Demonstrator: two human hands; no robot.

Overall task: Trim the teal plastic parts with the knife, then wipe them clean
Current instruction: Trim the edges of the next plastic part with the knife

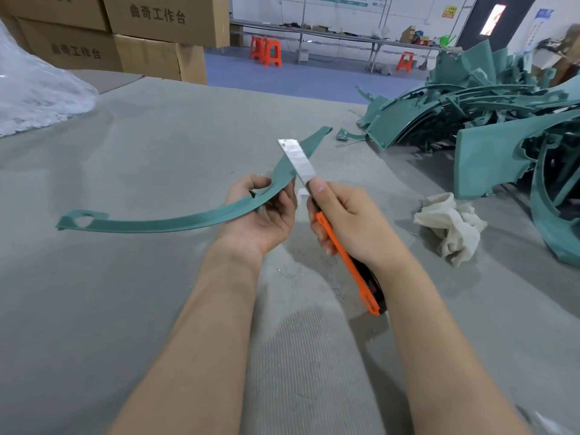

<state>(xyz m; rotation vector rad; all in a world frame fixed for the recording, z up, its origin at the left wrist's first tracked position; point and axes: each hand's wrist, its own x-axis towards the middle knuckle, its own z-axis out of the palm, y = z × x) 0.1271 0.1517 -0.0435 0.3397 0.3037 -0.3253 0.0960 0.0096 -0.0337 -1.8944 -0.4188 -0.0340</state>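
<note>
A long curved teal plastic strip (175, 220) arcs from the lower left up to the centre right. My left hand (266, 211) grips it near its middle, palm up. My right hand (348, 221) holds an orange and black utility knife (348, 262), thumb on the top of the handle. The extended silver blade (296, 160) lies against the edge of the strip just above my left fingers. A crumpled white cloth (452, 226) lies on the table to the right of my right hand.
A grey felt-covered table (125, 309) carries a big pile of teal plastic parts (489, 120) at the right. A clear plastic bag (34, 92) sits at the far left. Cardboard boxes (147, 36) stand behind. Orange stools (266, 51) and benches stand beyond.
</note>
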